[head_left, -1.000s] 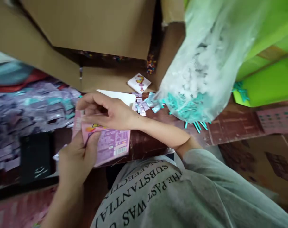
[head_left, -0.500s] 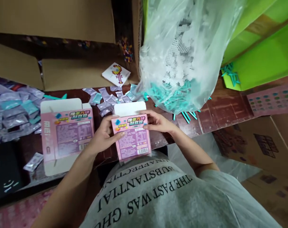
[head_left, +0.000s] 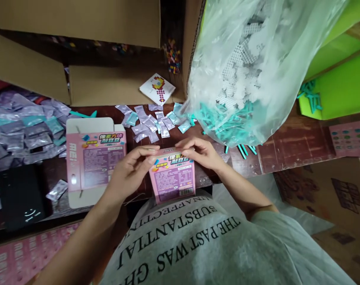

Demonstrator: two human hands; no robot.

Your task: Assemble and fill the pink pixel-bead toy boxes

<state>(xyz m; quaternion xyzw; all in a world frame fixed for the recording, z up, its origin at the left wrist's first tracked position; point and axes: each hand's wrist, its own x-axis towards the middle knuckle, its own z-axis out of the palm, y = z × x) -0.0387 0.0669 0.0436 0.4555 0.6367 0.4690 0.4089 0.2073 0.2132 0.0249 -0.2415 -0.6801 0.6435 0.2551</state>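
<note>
A small pink and purple printed carton (head_left: 174, 180) stands against my shirt at the table's front edge, its top flap folded over. My left hand (head_left: 134, 166) grips its upper left corner, thumb and fingertips pinching the top edge. My right hand (head_left: 199, 153) is closed on the upper right corner in the same way. To the left lies a flattened pink carton (head_left: 93, 158) with white flaps. Beyond my hands, several small silver-purple and blue sachets (head_left: 150, 123) are scattered on the table.
A clear plastic bag (head_left: 242, 91) holds white pegboard pieces and teal sticks. Cardboard boxes (head_left: 108, 87) stand at the back, with a white card (head_left: 158, 89) before them. Piled sachets (head_left: 22, 126) and a black device (head_left: 19, 198) lie left. A green box (head_left: 343, 87) stands right.
The carton's white top flap, upright before, is now folded down, with both hands at the top edge. The view has shifted, so the surroundings appear further right.
</note>
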